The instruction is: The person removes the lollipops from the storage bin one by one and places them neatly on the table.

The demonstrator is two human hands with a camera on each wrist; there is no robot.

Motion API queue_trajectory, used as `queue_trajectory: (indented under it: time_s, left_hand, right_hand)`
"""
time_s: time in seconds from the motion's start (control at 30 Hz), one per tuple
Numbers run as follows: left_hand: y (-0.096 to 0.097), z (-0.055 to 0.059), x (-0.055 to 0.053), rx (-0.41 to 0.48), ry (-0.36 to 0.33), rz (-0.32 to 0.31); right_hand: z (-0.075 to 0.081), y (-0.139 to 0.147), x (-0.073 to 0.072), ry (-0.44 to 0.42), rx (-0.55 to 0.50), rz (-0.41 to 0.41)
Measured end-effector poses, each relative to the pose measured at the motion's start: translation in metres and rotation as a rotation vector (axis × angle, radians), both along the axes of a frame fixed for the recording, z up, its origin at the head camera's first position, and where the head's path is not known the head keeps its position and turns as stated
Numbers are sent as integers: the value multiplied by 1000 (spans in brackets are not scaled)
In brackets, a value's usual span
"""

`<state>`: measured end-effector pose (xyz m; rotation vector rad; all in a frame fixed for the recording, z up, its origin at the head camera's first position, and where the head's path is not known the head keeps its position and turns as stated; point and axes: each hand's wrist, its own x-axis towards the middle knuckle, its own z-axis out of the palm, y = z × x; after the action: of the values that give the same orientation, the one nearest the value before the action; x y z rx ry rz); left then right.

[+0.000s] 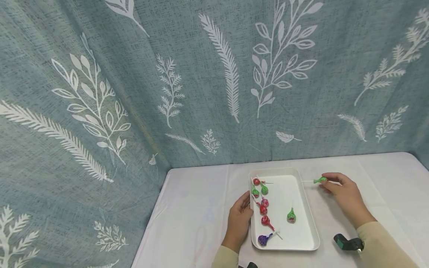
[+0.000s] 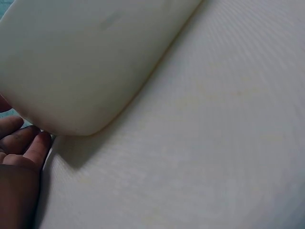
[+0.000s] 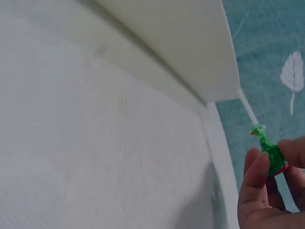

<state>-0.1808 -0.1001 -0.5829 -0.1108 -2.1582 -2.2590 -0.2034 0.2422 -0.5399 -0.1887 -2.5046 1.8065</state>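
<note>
A white rectangular tray (image 1: 281, 243) lies on the table with several wrapped lollipops in it. My left hand (image 1: 238, 219) holds the tray's left side, thumb at the rim; in the left wrist view its fingers (image 2: 35, 148) touch the tray's lower edge. Past the right rim, my right hand (image 1: 343, 191) pinches a green-wrapped lollipop (image 3: 274, 157) by its candy end, the white stick pointing left toward the rim. One green lollipop (image 1: 291, 216) sits alone in the tray's right half. Along the left wall are red lollipops (image 1: 265, 220), green ones (image 1: 264, 189), a pink one (image 1: 264, 202) and a purple one (image 1: 263, 239).
A white cloth (image 1: 194, 208) covers the table on both sides of the tray. Behind the table and along its left hangs a blue-green curtain (image 1: 201, 93) with white leaf prints. A black wrist device (image 1: 348, 243) sits at my right sleeve.
</note>
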Motion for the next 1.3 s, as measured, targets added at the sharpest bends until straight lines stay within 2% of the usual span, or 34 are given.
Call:
queue_trajectory:
  time_s: [0.53,0.93,1.13,1.3]
  left_hand:
    - [1,0,1,16,12,-6]
    - [1,1,1,14,17,-4]
    - [0,0,0,-1,8,0]
    - [-1,0,1,2,8,-2]
  right_hand:
    - [-7,23,-10,-78,28,-40]
    - [-11,24,-17,-91,50,-87]
    - [-12,24,-16,-97,39,-82]
    - [-12,24,-13,-69,6,-74]
